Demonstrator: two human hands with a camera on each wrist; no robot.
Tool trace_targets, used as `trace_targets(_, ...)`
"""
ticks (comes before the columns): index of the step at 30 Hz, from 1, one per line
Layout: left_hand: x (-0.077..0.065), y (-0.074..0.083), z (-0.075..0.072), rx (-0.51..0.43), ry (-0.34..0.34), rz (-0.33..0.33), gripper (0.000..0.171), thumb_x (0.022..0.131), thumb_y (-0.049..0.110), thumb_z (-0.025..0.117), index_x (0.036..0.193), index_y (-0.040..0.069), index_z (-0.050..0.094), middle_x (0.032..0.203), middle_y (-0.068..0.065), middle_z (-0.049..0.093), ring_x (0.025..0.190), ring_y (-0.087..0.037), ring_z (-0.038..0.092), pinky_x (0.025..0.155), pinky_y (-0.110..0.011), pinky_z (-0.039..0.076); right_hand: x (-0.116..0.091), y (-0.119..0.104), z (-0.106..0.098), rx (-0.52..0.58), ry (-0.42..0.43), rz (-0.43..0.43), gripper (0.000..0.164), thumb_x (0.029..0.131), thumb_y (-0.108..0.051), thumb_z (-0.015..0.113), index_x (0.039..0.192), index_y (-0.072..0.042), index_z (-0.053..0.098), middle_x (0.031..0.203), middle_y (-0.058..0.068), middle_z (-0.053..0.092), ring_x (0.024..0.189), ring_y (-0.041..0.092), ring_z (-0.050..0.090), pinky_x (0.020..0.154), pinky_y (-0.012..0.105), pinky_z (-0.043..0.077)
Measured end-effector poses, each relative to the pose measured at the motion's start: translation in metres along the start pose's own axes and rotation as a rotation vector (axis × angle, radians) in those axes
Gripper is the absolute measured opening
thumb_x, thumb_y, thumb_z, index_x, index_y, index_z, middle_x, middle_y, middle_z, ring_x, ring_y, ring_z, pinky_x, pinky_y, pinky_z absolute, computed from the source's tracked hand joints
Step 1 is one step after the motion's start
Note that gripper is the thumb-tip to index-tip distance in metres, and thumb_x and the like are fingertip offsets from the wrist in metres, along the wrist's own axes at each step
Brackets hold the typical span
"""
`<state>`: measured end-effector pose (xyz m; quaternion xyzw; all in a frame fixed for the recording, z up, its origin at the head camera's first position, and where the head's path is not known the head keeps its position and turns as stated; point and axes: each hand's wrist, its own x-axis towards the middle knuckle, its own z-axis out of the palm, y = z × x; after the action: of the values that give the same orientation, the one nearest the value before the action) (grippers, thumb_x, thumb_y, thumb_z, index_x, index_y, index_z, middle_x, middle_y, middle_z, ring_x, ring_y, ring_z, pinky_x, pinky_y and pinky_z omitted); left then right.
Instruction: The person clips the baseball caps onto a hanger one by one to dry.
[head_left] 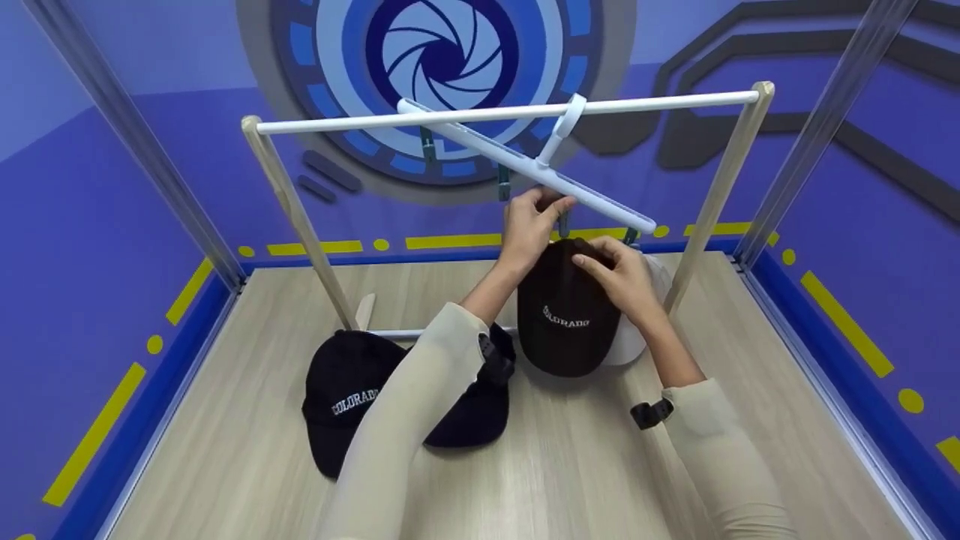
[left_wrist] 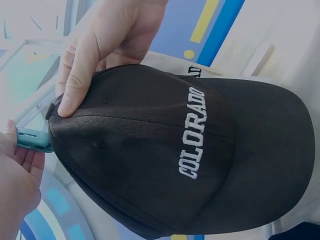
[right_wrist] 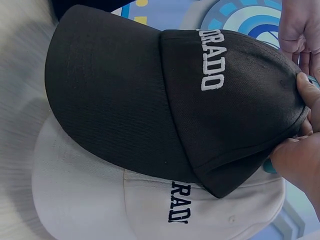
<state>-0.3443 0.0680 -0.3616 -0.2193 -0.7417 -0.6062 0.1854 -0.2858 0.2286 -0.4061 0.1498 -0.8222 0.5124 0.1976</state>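
Observation:
My left hand (head_left: 529, 229) pinches a teal clip (left_wrist: 34, 140) that hangs from the white hanger (head_left: 480, 142). Below it, my right hand (head_left: 626, 281) grips the crown of a dark brown cap (head_left: 566, 322) marked COLORADO, thumb on the front. In the left wrist view the clip's end meets the top of the crown; whether it bites the cloth I cannot tell. The brim points down. Just behind and to the right is a white cap (right_wrist: 85, 185), partly hidden by the brown one, beneath the hanger's right-end clip (head_left: 631, 236).
The hanger hooks over the white rail (head_left: 330, 124) of a wooden-legged rack (head_left: 300, 217) and slants. More clips (head_left: 503, 182) dangle on its left half. On the table (head_left: 562, 465) lie a black COLORADO cap (head_left: 349, 397) and another dark cap (head_left: 472, 420), partly behind my left sleeve.

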Motion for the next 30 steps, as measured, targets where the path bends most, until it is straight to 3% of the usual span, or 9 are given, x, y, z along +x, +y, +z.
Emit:
trace_targets(6, 0.0, -0.001, 0.001, -0.015, -0.009, -0.016, 0.027, 0.084, 0.038, 0.068, 0.09, 0.012, 0.072, 0.079, 0.003, 0.068, 0.069, -0.009, 0.06, 0.061, -0.022, 0.046, 0.003, 0.016, -0.001, 0.0, 0.003, -0.034, 0.026, 0.086, -0.031, 0.069, 0.099, -0.008, 0.068, 0.093, 0.004, 0.068, 0.083, 0.011, 0.06, 0.072, 0.02, 0.045)
trace_targets(14, 0.001, 0.0, 0.001, -0.083, -0.032, -0.054, 0.028, 0.084, 0.036, 0.069, 0.09, 0.009, 0.072, 0.08, -0.001, 0.068, 0.071, -0.01, 0.061, 0.065, -0.023, 0.048, 0.004, 0.015, -0.005, 0.059, -0.007, -0.048, 0.022, 0.087, -0.022, 0.069, 0.101, -0.005, 0.067, 0.096, 0.006, 0.067, 0.086, 0.01, 0.059, 0.074, 0.019, 0.045)
trace_targets(20, -0.001, 0.003, 0.005, -0.165, -0.044, -0.083, 0.025, 0.086, 0.026, 0.068, 0.092, 0.003, 0.071, 0.08, -0.007, 0.068, 0.073, -0.013, 0.062, 0.069, -0.028, 0.052, 0.001, -0.006, -0.007, 0.075, 0.004, -0.048, 0.021, 0.088, -0.014, 0.067, 0.103, 0.001, 0.066, 0.1, 0.011, 0.066, 0.088, 0.009, 0.058, 0.075, 0.019, 0.044)
trace_targets(27, -0.01, 0.032, -0.001, -0.211, -0.046, -0.082, 0.019, 0.087, 0.013, 0.067, 0.094, -0.005, 0.07, 0.082, -0.013, 0.067, 0.073, -0.014, 0.058, 0.067, -0.024, 0.05, 0.0, -0.025, -0.007, 0.099, 0.081, -0.033, 0.022, 0.09, -0.013, 0.065, 0.104, 0.003, 0.063, 0.096, 0.011, 0.064, 0.083, 0.012, 0.056, 0.072, 0.019, 0.044)
trace_targets(30, -0.009, 0.028, 0.0, -0.201, -0.044, -0.073, 0.02, 0.088, 0.015, 0.067, 0.095, -0.004, 0.07, 0.082, -0.012, 0.068, 0.072, -0.013, 0.057, 0.065, -0.022, 0.047, 0.0, -0.025, -0.005, 0.1, 0.103, -0.026, 0.022, 0.089, -0.013, 0.066, 0.104, 0.004, 0.063, 0.096, 0.012, 0.065, 0.083, 0.012, 0.057, 0.072, 0.019, 0.045)
